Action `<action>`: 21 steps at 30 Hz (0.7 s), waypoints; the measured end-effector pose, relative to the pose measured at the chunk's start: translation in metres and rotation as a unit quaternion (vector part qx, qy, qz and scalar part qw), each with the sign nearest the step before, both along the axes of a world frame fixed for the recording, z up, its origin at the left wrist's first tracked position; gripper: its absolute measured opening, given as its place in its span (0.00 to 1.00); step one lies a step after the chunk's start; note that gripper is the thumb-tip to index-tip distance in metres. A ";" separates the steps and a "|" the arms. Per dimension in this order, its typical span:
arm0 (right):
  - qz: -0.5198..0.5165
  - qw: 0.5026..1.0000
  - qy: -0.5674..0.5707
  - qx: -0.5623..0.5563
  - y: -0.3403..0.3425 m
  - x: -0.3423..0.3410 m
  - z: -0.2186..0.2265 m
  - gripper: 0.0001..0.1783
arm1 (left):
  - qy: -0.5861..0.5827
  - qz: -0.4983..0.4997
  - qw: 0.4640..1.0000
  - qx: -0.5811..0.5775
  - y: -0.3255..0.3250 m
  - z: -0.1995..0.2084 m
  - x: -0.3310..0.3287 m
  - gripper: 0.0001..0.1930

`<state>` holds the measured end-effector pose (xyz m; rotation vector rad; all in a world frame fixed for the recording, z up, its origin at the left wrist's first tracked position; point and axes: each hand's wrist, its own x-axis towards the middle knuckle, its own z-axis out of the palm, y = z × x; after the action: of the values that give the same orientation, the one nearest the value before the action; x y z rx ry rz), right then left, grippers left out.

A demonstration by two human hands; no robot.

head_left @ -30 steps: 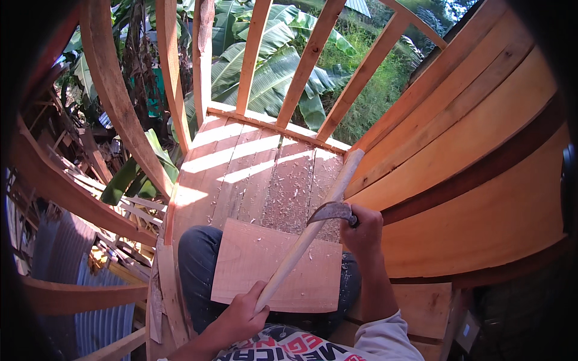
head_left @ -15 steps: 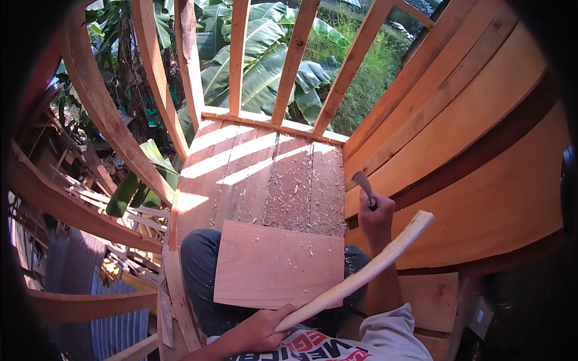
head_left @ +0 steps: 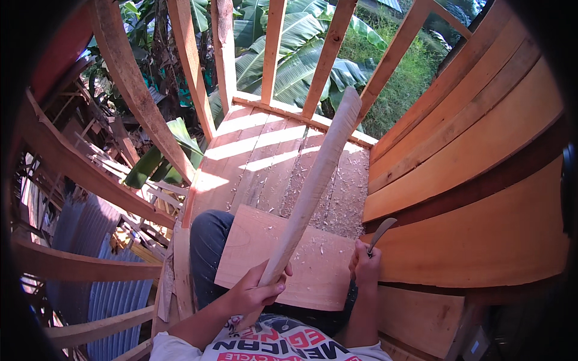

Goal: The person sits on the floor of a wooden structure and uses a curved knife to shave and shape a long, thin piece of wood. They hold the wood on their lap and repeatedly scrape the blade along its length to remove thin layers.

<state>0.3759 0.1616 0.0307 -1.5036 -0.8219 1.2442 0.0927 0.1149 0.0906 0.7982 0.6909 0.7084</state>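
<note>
Pale wood fills the left hand point(head_left: 260, 287), whose fingers are closed around the lower part of a long, slightly curved stick point(head_left: 313, 180). Its near end passes below the fist toward the printed shirt point(head_left: 265, 343); its far end rises over the floor and overlaps the far sill in view. The right hand point(head_left: 365, 265) is likewise closed, gripping a curved knife point(head_left: 382, 232) whose blade points up and to the right, apart from the stick. One second earlier the blade lay against the stick; half a second earlier the stick slanted to the lower right, across the right forearm. Now it stands more steeply in view, and the right hand has dropped to the board's right edge.

Across the lap, on dark trousers point(head_left: 211, 246), rests a flat board point(head_left: 319, 271) bearing scattered shavings, as in both earlier frames. Beyond it, sunlight stripes the plank floor point(head_left: 241, 162), with shavings point(head_left: 346, 207) thickest at right. Orange-brown wooden panels point(head_left: 469, 253) form the right wall; upright slats point(head_left: 331, 54) stand ahead, with broad green leaves point(head_left: 295, 42) behind. Corrugated metal sheets point(head_left: 117, 307) lie outside, lower left.
</note>
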 end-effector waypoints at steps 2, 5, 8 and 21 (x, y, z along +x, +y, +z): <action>0.003 0.999 0.047 -0.012 -0.011 -0.006 -0.007 0.22 | -0.082 0.034 0.996 -0.007 0.006 0.000 0.011 0.13; 0.017 0.999 -0.030 -0.027 -0.025 -0.010 -0.029 0.21 | -0.159 0.059 0.985 -0.010 0.020 0.003 0.026 0.14; 0.032 0.997 -0.032 -0.055 -0.037 -0.012 -0.028 0.21 | -0.147 0.089 0.985 0.014 0.030 0.009 0.039 0.14; 0.010 0.978 0.185 0.099 -0.051 -0.014 0.026 0.18 | -0.087 0.388 0.863 0.311 0.058 0.004 0.098 0.11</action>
<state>0.3619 0.1104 0.0565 -1.0642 -0.6886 1.3623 0.1912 0.1729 0.0944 1.0203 0.6126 1.7831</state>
